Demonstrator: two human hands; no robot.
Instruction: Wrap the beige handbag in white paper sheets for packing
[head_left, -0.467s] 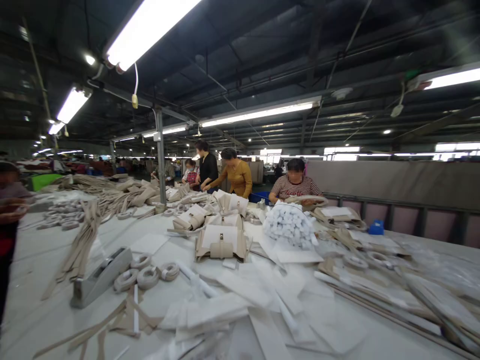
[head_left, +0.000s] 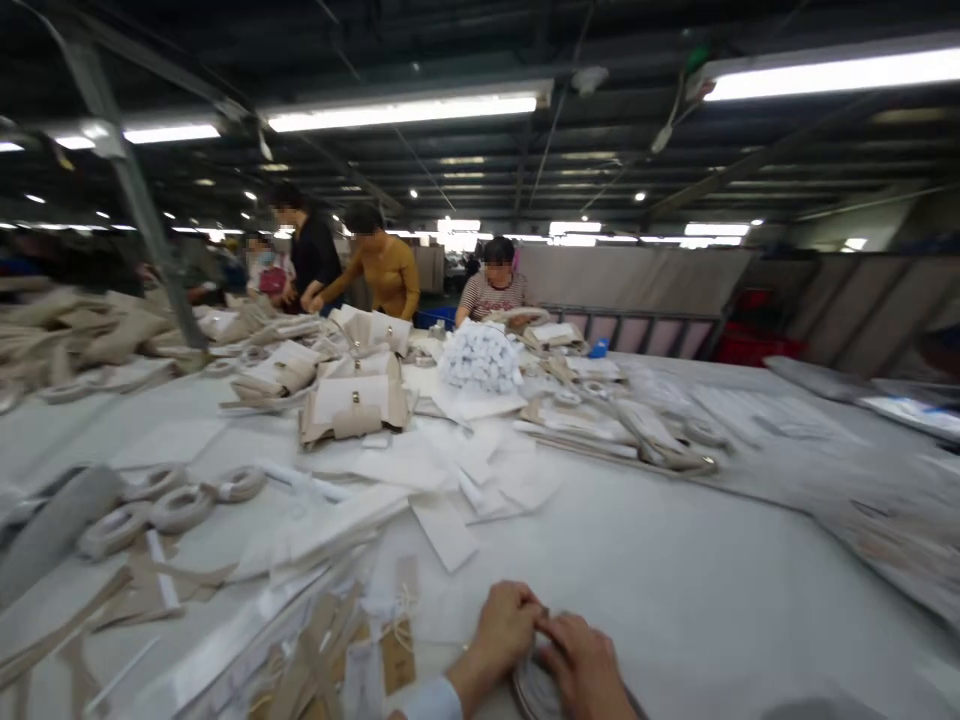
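Currently, left hand [head_left: 504, 625]: fingers bent, tips pinching at the far edge of a round, flat-wound grey-brown coil with a paler middle [head_left: 532, 690]; exact contact blurred.
Right hand [head_left: 585, 665]: curled over the coil's right side, fingertips meeting the left hand's; apparently grasping it.
Coil: between and below both hands, partly covered; can't tell whether it's lifted or resting.
Handling: probably light, bendy, not fragile; layers might slip or spring apart if pressed on one side only. Best hold: outer rim, from both sides.
Left of left hand: flat tan strips [head_left: 307, 650], brown card tags with cream string [head_left: 397, 655].
Far left of left hand: beige ring-shaped rolls [head_left: 180, 508].
Ahead of left hand: thin white sheets [head_left: 444, 535], overlapping.
Right of right hand: smooth white tabletop [head_left: 697, 580].
Left wrist: pale blue sleeve [head_left: 436, 700].
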